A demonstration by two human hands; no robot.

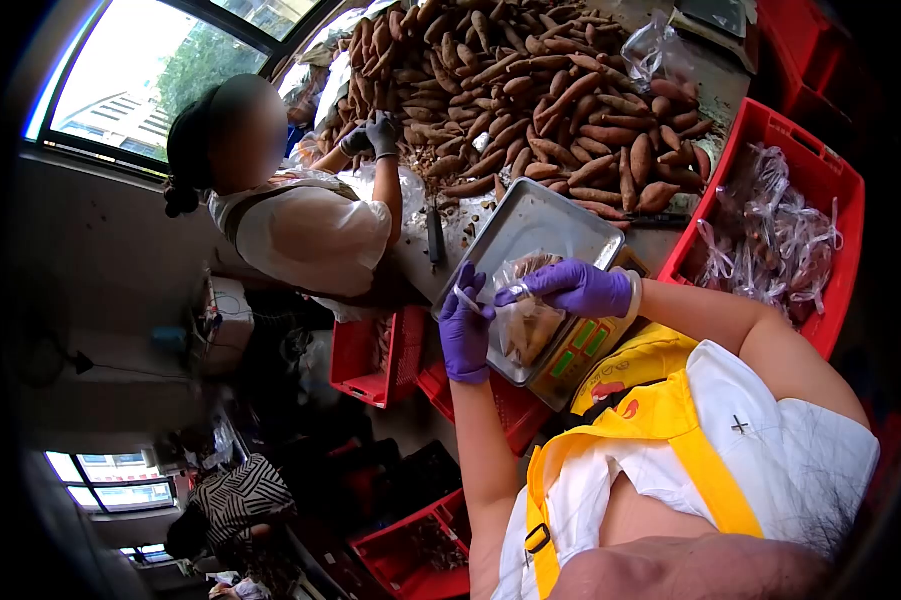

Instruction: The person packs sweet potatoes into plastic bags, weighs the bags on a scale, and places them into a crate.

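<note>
Both my hands wear purple gloves and hold the top of a clear plastic bag [526, 325] with pale brown pieces inside. My left hand [465, 325] pinches one handle of the bag, and my right hand [567, 288] grips the bag's neck. The bag hangs over the metal tray [590, 232] of a weighing scale, whose green displays [580, 347] face me; whether it rests on the tray I cannot tell.
A large heap of sweet potatoes [530, 90] covers the table beyond the scale. A co-worker in gray gloves [370, 138] stands at the left. A red crate [840, 215] at the right holds tied bags [770, 235]. Another red crate [377, 360] stands below.
</note>
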